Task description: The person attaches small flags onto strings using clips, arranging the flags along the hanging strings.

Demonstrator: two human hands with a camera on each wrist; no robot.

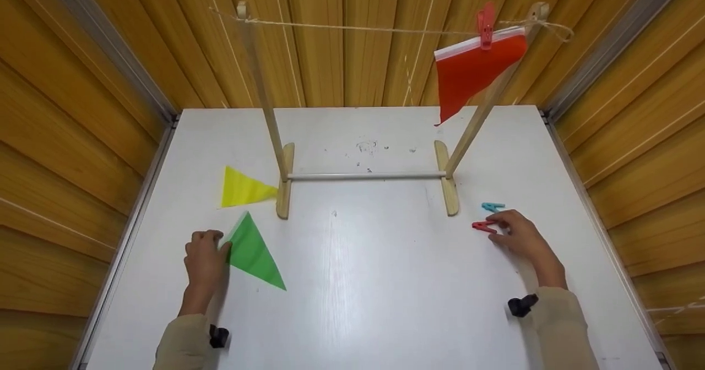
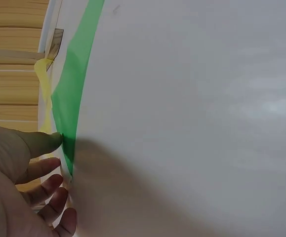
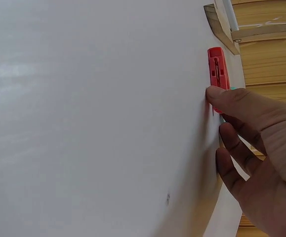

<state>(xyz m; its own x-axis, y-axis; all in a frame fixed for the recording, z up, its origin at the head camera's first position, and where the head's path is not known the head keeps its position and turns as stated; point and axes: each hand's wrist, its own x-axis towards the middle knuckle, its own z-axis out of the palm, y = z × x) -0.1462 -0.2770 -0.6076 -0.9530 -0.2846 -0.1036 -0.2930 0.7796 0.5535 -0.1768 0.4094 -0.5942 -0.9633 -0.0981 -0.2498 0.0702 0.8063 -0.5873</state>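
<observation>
My left hand is at the left edge of a green triangular flag, its thumb on the flag and the other fingers curled beside the edge. The left wrist view shows the flag flat on the table, pinched near one end. On the right, my right hand pinches a red clothespin between thumb and index finger. In the right wrist view the red clothespin points away from the fingertips. Just behind it lies a blue clothespin.
A wooden stand with two posts holds a string across its top. A pink clothespin clips a red flag near the right post. One yellow flag lies by the left foot, on the white table.
</observation>
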